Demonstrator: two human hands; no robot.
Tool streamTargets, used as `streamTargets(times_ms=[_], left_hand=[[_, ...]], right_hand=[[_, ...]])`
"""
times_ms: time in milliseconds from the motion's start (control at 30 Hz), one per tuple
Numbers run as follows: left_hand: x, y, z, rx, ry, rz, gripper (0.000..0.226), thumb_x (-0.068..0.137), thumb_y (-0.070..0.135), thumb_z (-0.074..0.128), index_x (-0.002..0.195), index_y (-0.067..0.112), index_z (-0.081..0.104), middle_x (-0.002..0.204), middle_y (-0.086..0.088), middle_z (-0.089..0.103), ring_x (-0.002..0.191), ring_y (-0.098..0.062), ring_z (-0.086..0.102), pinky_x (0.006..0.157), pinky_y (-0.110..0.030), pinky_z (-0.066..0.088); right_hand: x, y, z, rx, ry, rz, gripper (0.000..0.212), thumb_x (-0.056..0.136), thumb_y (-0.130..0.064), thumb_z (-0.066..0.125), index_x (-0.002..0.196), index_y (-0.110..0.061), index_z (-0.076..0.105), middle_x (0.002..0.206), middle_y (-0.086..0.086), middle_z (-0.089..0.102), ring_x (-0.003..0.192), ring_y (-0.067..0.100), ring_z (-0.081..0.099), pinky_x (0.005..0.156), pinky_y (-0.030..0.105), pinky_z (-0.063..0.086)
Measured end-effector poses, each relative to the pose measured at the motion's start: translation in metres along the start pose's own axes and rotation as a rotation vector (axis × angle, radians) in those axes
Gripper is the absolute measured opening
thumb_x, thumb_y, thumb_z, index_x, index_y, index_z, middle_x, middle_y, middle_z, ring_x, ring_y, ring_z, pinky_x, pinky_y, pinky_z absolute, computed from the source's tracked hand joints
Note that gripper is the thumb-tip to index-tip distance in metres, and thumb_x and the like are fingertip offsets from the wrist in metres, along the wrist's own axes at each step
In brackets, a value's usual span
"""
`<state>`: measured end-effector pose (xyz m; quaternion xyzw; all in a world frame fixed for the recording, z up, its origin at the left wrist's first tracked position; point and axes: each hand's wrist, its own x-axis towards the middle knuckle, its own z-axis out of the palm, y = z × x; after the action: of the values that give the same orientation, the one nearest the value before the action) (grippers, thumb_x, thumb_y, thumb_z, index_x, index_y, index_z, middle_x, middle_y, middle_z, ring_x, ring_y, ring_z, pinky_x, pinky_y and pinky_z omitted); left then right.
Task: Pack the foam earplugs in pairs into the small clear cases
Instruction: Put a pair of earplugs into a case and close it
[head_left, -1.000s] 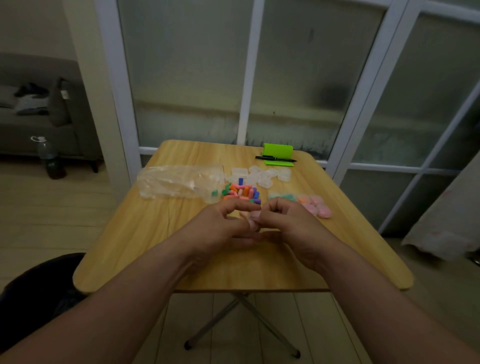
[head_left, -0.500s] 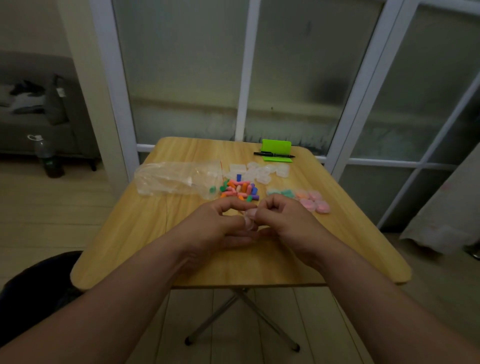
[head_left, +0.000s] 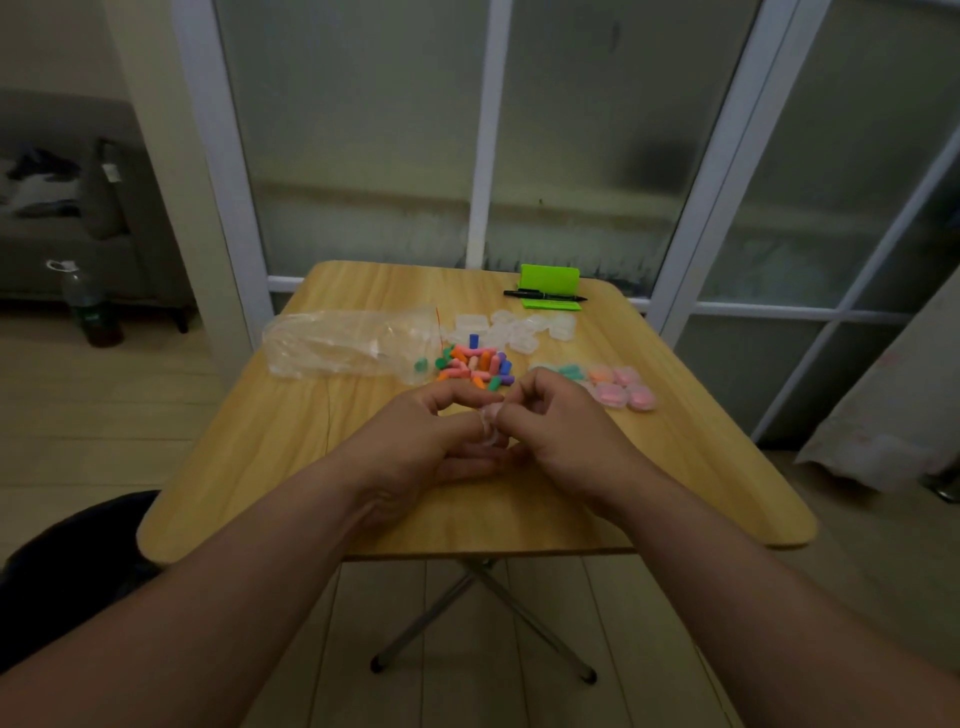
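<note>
My left hand (head_left: 431, 436) and my right hand (head_left: 556, 426) meet over the middle of the wooden table (head_left: 260, 452), both pinching one small clear case (head_left: 488, 428) between their fingertips. What is inside the case is hidden. Just behind the hands lies a pile of loose foam earplugs (head_left: 475, 366) in orange, pink, blue and green. Empty clear cases (head_left: 519, 330) sit behind that pile. To the right, filled cases (head_left: 621, 387) hold green, orange and pink plugs.
A crumpled clear plastic bag (head_left: 348, 343) lies at the left of the pile. A green pad with a black pen (head_left: 545, 295) sits at the table's far edge, by the glass door. A bottle (head_left: 91, 306) stands on the floor at left.
The hands stay together on the small case with only slight finger shifts. The camera view has moved a little.
</note>
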<state>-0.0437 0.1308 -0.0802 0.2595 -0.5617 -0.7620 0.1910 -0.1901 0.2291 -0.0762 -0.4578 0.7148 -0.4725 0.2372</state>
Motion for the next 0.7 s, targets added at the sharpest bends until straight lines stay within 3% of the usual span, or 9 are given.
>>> streamTargets(times_ms=[133, 267, 333, 467, 600, 700], left_hand=[[0.0, -0.001, 0.0, -0.011, 0.051, -0.001, 0.025, 0.093, -0.005, 0.063, 0.112, 0.008, 0.072, 0.098, -0.022, 0.077, 0.089, -0.03, 0.079, 0.07, -0.032, 0.065], [-0.002, 0.002, -0.004, -0.042, 0.104, -0.015, 0.032, 0.096, -0.006, 0.052, 0.117, 0.008, 0.071, 0.101, -0.024, 0.075, 0.095, -0.037, 0.078, 0.075, -0.037, 0.067], [-0.004, 0.001, -0.005, -0.039, 0.124, -0.011, 0.031, 0.097, -0.006, 0.05, 0.12, 0.006, 0.069, 0.097, -0.022, 0.073, 0.09, -0.034, 0.079, 0.078, -0.039, 0.066], [-0.007, 0.003, -0.007, -0.098, 0.121, -0.035, 0.031, 0.101, -0.004, 0.043, 0.126, 0.003, 0.06, 0.113, -0.029, 0.072, 0.091, -0.037, 0.079, 0.08, -0.043, 0.066], [-0.014, 0.007, -0.008, -0.133, -0.019, -0.16, 0.037, 0.1, -0.011, 0.045, 0.13, 0.008, 0.054, 0.109, -0.031, 0.075, 0.097, -0.037, 0.077, 0.081, -0.042, 0.066], [-0.016, 0.001, -0.008, -0.066, -0.167, -0.189, 0.045, 0.094, -0.015, 0.049, 0.135, 0.005, 0.055, 0.105, -0.023, 0.073, 0.084, -0.027, 0.073, 0.074, -0.033, 0.065]], right_hand=[[-0.001, -0.002, 0.007, -0.018, 0.055, -0.001, 0.015, 0.094, -0.021, 0.071, 0.103, -0.01, 0.064, 0.091, 0.011, 0.076, 0.08, 0.019, 0.071, 0.08, 0.051, 0.059], [-0.002, -0.002, 0.012, 0.003, 0.11, 0.017, 0.006, 0.098, -0.02, 0.063, 0.104, -0.02, 0.066, 0.094, 0.004, 0.074, 0.085, 0.023, 0.072, 0.078, 0.05, 0.059], [-0.003, -0.001, 0.019, -0.039, 0.118, -0.008, 0.008, 0.099, -0.022, 0.061, 0.104, -0.026, 0.066, 0.093, -0.002, 0.073, 0.083, 0.017, 0.071, 0.077, 0.046, 0.059], [-0.002, -0.001, 0.021, -0.236, 0.19, -0.059, 0.01, 0.102, -0.024, 0.059, 0.105, -0.026, 0.069, 0.091, -0.011, 0.068, 0.082, 0.005, 0.062, 0.07, 0.032, 0.052], [0.003, 0.002, 0.005, -0.245, 0.126, -0.082, 0.018, 0.101, -0.019, 0.061, 0.106, -0.025, 0.077, 0.096, -0.015, 0.07, 0.09, 0.001, 0.063, 0.073, 0.025, 0.047], [0.002, 0.004, 0.005, -0.306, 0.049, -0.189, 0.019, 0.104, -0.023, 0.061, 0.111, -0.029, 0.078, 0.099, -0.017, 0.071, 0.092, -0.002, 0.062, 0.074, 0.02, 0.048]])
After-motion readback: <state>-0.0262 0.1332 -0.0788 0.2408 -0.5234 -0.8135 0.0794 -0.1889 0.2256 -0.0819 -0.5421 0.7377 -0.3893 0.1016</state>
